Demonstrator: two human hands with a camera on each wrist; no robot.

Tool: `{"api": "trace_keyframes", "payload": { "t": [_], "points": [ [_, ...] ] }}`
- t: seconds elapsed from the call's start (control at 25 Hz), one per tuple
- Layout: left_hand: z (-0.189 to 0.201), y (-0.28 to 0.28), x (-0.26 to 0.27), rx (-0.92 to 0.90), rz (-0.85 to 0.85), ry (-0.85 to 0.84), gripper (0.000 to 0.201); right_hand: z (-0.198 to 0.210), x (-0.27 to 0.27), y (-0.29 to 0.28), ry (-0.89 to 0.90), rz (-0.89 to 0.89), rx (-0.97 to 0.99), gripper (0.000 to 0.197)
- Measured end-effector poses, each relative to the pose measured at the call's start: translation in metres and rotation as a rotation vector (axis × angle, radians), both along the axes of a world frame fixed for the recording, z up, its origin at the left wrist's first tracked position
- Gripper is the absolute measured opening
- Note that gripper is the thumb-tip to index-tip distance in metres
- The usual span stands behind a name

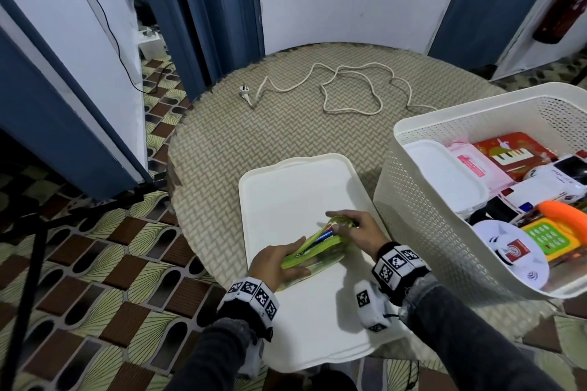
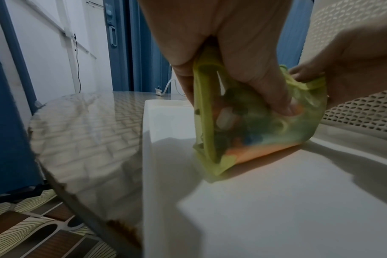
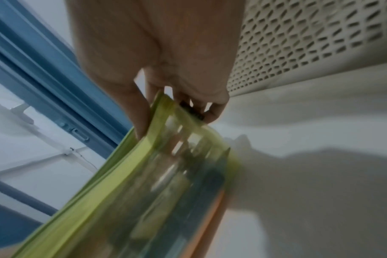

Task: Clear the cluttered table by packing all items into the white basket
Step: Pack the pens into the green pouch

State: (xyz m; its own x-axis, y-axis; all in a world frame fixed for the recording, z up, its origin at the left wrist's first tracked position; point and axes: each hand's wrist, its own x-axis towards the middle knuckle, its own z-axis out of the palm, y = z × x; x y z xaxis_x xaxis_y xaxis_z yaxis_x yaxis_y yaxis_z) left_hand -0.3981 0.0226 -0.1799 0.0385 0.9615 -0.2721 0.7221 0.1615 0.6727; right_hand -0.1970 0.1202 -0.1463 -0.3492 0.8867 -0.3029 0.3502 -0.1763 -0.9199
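A see-through green zip pouch (image 1: 313, 251) full of pens stands on the white tray (image 1: 298, 187) near the table's front edge. My left hand (image 1: 279, 262) grips its near end, thumb on one side and fingers on the other (image 2: 263, 83). My right hand (image 1: 355, 232) pinches the far end of the pouch (image 3: 157, 174) at its zipper edge (image 3: 188, 108). The pouch's mouth gapes and pens show inside. The white basket (image 1: 409, 200) stands just right of the tray, holding several toys and boxes.
A cream power cord with plug (image 1: 349, 89) lies coiled at the back of the round woven table (image 1: 238, 136). Blue door frames and white walls stand behind. Patterned floor tiles lie left of the table. The basket wall (image 3: 309, 43) is close beside my right hand.
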Motion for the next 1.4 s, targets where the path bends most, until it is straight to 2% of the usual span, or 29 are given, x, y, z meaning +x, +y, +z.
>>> {"api": "trace_keyframes", "payload": {
  "t": [0.08, 0.16, 0.24, 0.28, 0.32, 0.36, 0.48, 0.64, 0.72, 0.84, 0.92, 1.04, 1.28, 1.4],
  "points": [
    [-0.002, -0.003, -0.002, 0.02, 0.01, -0.012, 0.072, -0.002, 0.002, 0.001, -0.09, 0.015, 0.009, 0.025],
    [0.0, -0.005, 0.0, 0.052, 0.008, -0.04, 0.072, 0.0, -0.005, 0.002, -0.319, -0.057, 0.027, 0.024],
    [0.001, -0.006, 0.002, 0.072, 0.025, -0.087, 0.068, 0.006, -0.018, -0.005, -0.608, -0.085, 0.23, 0.03],
    [0.001, -0.007, 0.003, 0.085, 0.047, -0.114, 0.064, 0.009, -0.023, -0.012, -0.647, -0.063, 0.409, 0.026],
    [0.002, -0.007, 0.004, 0.087, 0.079, -0.155, 0.059, 0.012, -0.027, -0.019, -0.611, -0.008, 0.575, 0.017],
    [0.002, -0.008, 0.004, 0.087, 0.102, -0.181, 0.056, 0.013, -0.029, -0.026, -0.557, 0.072, 0.648, 0.008],
    [0.004, -0.01, 0.005, 0.088, 0.148, -0.207, 0.054, 0.013, -0.03, -0.038, -0.577, 0.233, 0.557, 0.012],
    [0.004, -0.015, 0.001, 0.077, 0.229, -0.327, 0.051, 0.012, -0.029, -0.042, -0.587, 0.137, 0.594, 0.003],
    [0.005, -0.018, -0.002, 0.077, 0.253, -0.374, 0.05, 0.009, -0.029, -0.045, -0.649, 0.148, 0.634, 0.01],
    [0.004, -0.019, -0.002, 0.056, 0.263, -0.405, 0.049, 0.008, -0.032, -0.05, -0.681, 0.261, 0.628, 0.029],
    [0.004, -0.02, -0.002, 0.049, 0.26, -0.418, 0.049, 0.008, -0.035, -0.053, -0.639, 0.313, 0.581, 0.032],
    [0.003, -0.021, -0.004, 0.065, 0.248, -0.393, 0.048, 0.005, -0.038, -0.057, -0.57, 0.3, 0.571, 0.021],
    [0.004, -0.023, -0.002, 0.09, 0.233, -0.394, 0.046, -0.004, -0.039, -0.057, -0.244, 0.138, 0.569, 0.011],
    [0.002, -0.023, 0.002, 0.123, 0.26, -0.405, 0.041, -0.002, -0.035, -0.052, -0.264, 0.205, 0.599, 0.007]
  ]
}}
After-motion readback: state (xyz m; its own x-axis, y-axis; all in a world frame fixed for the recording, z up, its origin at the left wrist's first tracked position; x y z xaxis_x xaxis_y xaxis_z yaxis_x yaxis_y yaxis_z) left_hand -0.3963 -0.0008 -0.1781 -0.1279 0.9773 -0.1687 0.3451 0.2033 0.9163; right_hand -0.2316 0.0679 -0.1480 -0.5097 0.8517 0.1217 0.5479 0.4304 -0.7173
